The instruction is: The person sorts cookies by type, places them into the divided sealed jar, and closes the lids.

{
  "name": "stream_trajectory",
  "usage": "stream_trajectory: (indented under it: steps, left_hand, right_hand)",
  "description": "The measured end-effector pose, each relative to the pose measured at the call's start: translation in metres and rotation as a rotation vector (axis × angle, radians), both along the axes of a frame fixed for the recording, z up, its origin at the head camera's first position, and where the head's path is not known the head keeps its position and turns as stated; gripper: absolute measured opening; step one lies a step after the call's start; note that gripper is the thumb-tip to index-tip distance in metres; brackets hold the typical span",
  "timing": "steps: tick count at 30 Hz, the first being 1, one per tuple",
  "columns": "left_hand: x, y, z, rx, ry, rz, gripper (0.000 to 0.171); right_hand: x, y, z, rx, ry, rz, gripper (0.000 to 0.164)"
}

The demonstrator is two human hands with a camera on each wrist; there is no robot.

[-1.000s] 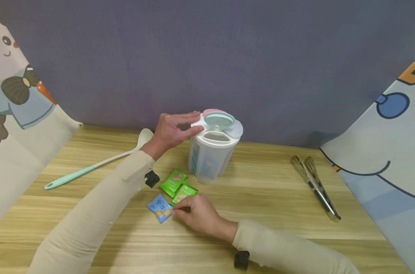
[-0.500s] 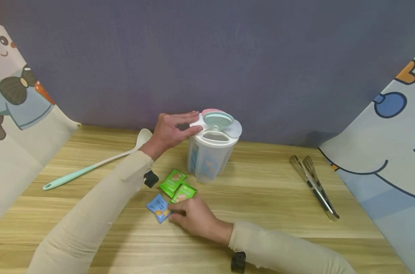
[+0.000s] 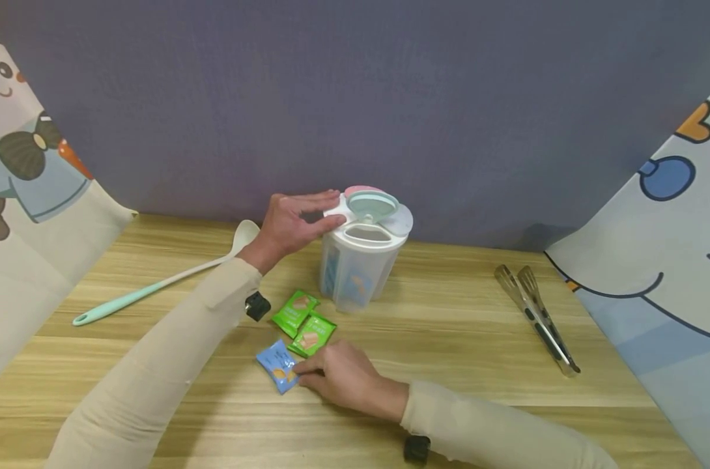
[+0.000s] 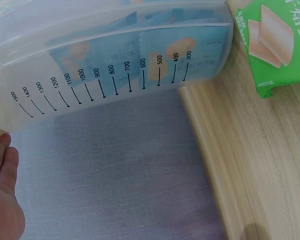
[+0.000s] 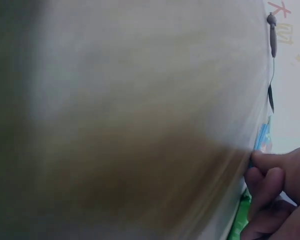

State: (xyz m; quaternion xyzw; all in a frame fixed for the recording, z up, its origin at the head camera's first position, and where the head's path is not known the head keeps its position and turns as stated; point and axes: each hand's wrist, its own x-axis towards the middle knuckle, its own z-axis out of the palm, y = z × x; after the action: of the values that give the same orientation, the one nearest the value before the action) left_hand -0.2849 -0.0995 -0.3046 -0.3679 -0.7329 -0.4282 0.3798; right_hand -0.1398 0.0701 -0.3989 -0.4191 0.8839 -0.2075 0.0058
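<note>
My left hand (image 3: 296, 225) rests with extended fingers and thumb at the left edge of the white lid of a clear storage container (image 3: 361, 273). In the left wrist view its fingertips touch the end of this container (image 4: 140, 55), which has a printed scale and blue packets inside. A mint flap (image 3: 372, 205) stands raised over an oval opening in the lid. With thumb and index finger, my right hand (image 3: 346, 374) pinches the right corner of a blue snack packet (image 3: 275, 365). Two green snack packets (image 3: 295, 311) lie just behind it, one overlapping the other.
A ladle (image 3: 126, 299) with a mint handle lies on the wooden table (image 3: 478, 423) at the left, partly behind the left wrist. Metal tongs (image 3: 539, 319) lie at the right. A grey wall panel (image 3: 449, 117) rises behind the container.
The blue packet has shifted slightly toward me and to the right, away from the green packets, with my right hand at its corner. My left hand stays at the lid.
</note>
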Motion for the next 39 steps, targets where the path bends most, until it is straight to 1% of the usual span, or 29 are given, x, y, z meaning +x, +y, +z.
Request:
stream_trajectory:
  steps: [4,7,10,13,16,18,20,23,25,27,31,36,39]
  left_hand:
    - [0.0,0.0,0.0,0.0,0.001,0.003,0.03]
    - [0.0,0.0,0.001,-0.003,0.001,0.008,0.031]
    - [0.001,-0.001,0.001,-0.01,0.002,0.016,0.031]
    - [0.001,-0.001,0.001,-0.01,0.002,0.015,0.032]
    - [0.001,-0.001,0.001,-0.008,-0.001,0.012,0.031]
    - [0.0,-0.001,0.001,-0.01,-0.001,0.016,0.031]
    - [0.0,-0.001,0.0,-0.007,-0.003,0.015,0.031]
    - [-0.001,0.0,0.0,-0.007,-0.006,0.016,0.031]
    - [0.0,0.0,0.0,-0.01,-0.009,0.018,0.031]
    - [0.0,0.0,0.0,-0.013,-0.013,0.02,0.031]
    - [0.001,0.0,0.0,-0.004,-0.024,0.013,0.032]
    - [0.001,0.0,0.0,-0.006,-0.023,0.015,0.033]
    - [0.001,0.0,0.0,-0.006,-0.025,0.014,0.032]
  right_hand:
    - [0.001,0.007,0.004,0.038,0.058,0.036,0.013]
    - [0.0,0.011,0.007,0.047,0.068,0.061,0.011]
    - [-0.002,0.013,0.009,0.026,0.055,0.063,0.01]
    - [-0.004,0.014,0.009,-0.016,0.031,0.045,0.008]
    - [-0.004,0.013,0.007,-0.055,0.003,0.037,0.014]
    - [-0.003,0.013,0.005,-0.053,0.005,0.038,0.021]
    - [-0.002,0.013,0.004,-0.045,-0.004,0.041,0.025]
    - [-0.002,0.015,0.002,-0.027,0.002,0.045,0.024]
    - [-0.002,0.016,0.002,-0.026,-0.014,0.052,0.022]
    - [-0.003,0.017,0.003,-0.029,-0.046,0.062,0.02]
    - [-0.006,0.021,0.004,-0.06,-0.166,0.088,0.015]
    - [-0.01,0.028,0.008,-0.149,-0.335,0.117,0.007]
    - [-0.012,0.034,0.01,-0.214,-0.407,0.152,0.005]
